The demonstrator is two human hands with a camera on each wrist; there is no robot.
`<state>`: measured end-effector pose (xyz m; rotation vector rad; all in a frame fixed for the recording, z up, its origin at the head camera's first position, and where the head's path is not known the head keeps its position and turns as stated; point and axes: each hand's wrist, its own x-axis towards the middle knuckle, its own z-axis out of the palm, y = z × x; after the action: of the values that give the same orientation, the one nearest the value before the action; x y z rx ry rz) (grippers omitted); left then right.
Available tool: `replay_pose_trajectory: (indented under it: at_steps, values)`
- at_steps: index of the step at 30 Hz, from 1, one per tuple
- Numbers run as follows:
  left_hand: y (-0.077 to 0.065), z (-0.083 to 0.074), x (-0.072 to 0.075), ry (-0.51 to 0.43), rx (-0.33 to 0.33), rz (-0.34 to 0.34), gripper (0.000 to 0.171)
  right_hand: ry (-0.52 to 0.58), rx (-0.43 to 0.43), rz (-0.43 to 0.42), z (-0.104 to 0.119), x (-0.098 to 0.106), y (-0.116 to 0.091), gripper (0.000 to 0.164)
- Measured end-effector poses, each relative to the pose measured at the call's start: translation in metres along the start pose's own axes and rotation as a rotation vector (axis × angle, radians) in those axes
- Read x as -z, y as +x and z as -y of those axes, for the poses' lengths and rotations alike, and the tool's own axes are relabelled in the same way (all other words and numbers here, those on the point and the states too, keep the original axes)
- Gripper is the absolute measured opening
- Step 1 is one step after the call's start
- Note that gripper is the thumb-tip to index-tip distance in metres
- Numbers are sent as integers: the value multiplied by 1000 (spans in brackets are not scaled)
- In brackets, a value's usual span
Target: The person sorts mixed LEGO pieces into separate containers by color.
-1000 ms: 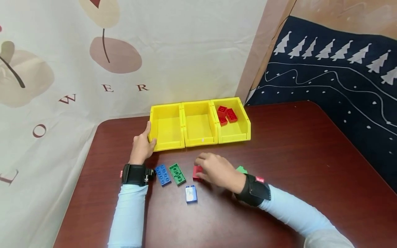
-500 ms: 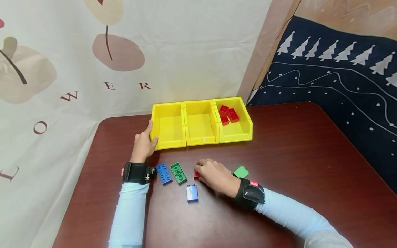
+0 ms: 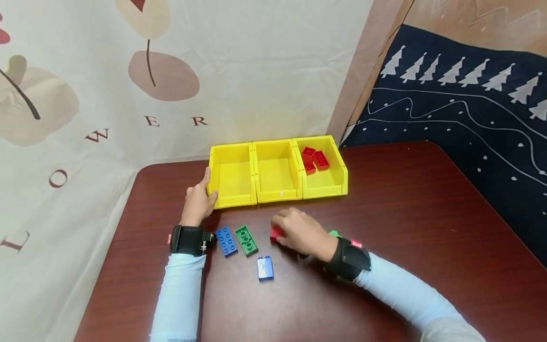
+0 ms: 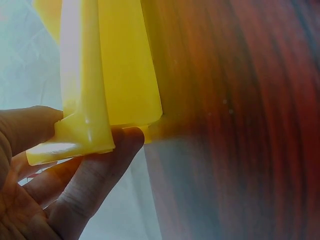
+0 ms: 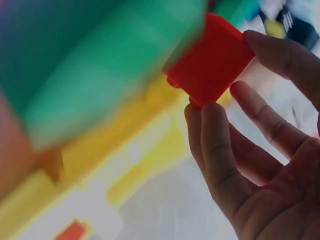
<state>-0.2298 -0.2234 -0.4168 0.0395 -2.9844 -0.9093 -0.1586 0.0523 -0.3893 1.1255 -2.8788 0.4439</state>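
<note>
My right hand (image 3: 301,232) pinches a red toy brick (image 3: 276,233) between thumb and fingers; the right wrist view shows the red brick (image 5: 210,60) at the fingertips. A blurred green brick (image 5: 115,70) fills the upper left there. At the left end of the three yellow bins, my left hand (image 3: 197,202) grips the leftmost bin (image 3: 232,200). Its thumb and fingers lie on either side of the yellow wall (image 4: 86,75) in the left wrist view. Several red bricks (image 3: 315,160) lie in the right bin (image 3: 326,191).
On the dark red table (image 3: 406,213) lie a studded blue brick (image 3: 226,241), a green brick (image 3: 246,240) with its hollow underside up, and a blue brick with a pale face (image 3: 265,268). Another green brick (image 3: 335,233) is mostly hidden behind the right wrist. A curtain stands behind the bins.
The right hand has closed on the red brick and raised it slightly, shifting a little toward the bins. The left hand stays on the left bin.
</note>
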Motion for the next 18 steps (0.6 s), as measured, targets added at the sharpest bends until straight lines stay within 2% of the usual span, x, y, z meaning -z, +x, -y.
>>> replay_pose_trajectory:
  at_steps: [4, 8, 13, 16, 18]
  values:
    - [1, 0, 1, -4, -4, -7, 73, 93, -65, -78, -26, 37, 9, 25]
    - [2, -1, 1, -4, -5, -7, 73, 79, -219, -123, -64, 72, 20, 29]
    - [2, -1, 1, 6, -10, -7, 73, 52, -462, -32, -113, 90, 37, 35]
    - [1, 0, 0, 0, -3, -2, 73, 42, -542, 30, -138, 91, 49, 34]
    - [0, 0, -2, -6, -1, 3, 73, 36, -562, 63, -151, 90, 56, 33]
